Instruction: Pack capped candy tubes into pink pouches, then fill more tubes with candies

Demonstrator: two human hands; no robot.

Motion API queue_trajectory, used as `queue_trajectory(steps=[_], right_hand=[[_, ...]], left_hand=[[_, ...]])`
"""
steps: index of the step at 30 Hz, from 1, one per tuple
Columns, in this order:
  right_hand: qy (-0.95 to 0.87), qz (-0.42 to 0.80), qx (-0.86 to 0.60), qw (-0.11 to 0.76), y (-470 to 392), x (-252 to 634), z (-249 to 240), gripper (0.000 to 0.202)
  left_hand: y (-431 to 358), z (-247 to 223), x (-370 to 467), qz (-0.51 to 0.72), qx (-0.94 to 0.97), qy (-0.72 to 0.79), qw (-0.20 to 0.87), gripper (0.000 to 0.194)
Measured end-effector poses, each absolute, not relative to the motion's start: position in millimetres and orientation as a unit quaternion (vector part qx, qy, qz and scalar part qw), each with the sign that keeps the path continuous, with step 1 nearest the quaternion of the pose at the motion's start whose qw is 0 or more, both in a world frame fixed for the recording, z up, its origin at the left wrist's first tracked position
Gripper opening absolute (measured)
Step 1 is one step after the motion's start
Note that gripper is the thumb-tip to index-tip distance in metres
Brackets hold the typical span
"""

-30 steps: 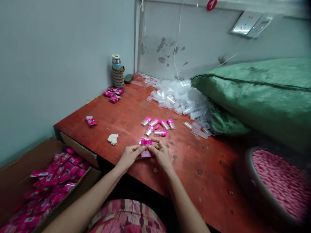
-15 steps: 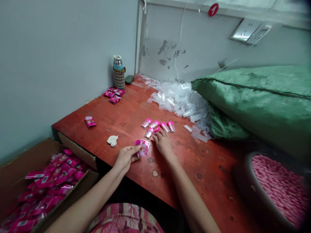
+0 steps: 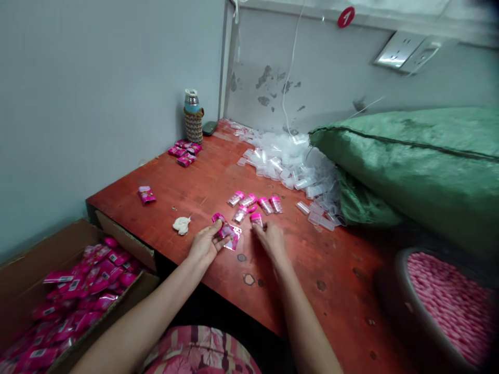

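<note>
Left hand (image 3: 205,243) pinches shiny pink plastic pouch (image 3: 235,235). Right hand (image 3: 272,240) grips clear plastic jar with pink cap (image 3: 256,218), 2 o'clock of pouch, outside it. Five loose jars (image 3: 266,206), 12–2 o'clock, unbagged. Pink packets (image 3: 95,285), 8 o'clock, look finished.

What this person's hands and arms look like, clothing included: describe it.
The left hand and right hand are bare, with no gloves, watch or bracelet visible. No sleeves cover the visible forearms. A garment patterned in pink, cream and dark blocks shows at the lap.
</note>
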State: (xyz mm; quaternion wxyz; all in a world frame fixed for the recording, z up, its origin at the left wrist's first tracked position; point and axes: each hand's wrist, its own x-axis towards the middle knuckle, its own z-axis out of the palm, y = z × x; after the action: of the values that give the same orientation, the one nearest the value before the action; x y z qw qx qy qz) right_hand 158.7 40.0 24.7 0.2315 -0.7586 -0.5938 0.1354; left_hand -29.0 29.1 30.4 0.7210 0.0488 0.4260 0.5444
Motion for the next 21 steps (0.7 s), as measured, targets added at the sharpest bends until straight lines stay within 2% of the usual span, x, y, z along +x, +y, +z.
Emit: queue_trajectory(steps=[2, 5, 8, 15, 21], right_hand=[[-0.562, 0.220, -0.737, 0.303, 35, 153, 25, 0.036], [-0.488, 0.419, -0.638, 0.422, 10, 137, 28, 0.034], [-0.422, 0.524, -0.562, 0.481, -21, 113, 36, 0.030], [-0.394, 0.501, -0.568, 0.521, -39, 84, 39, 0.025], [-0.404, 0.490, -0.573, 0.518, -35, 83, 33, 0.023]], left_hand=[[31, 30, -29, 0.549, 0.028, 0.426, 0.718, 0.012], [34, 28, -30, 0.552, 0.006, 0.428, 0.716, 0.012], [35, 26, -27, 0.556, -0.003, 0.421, 0.717, 0.010], [32, 30, -17, 0.564, 0.004, 0.391, 0.727, 0.009], [29, 32, -16, 0.570, 0.023, 0.361, 0.738, 0.012]])
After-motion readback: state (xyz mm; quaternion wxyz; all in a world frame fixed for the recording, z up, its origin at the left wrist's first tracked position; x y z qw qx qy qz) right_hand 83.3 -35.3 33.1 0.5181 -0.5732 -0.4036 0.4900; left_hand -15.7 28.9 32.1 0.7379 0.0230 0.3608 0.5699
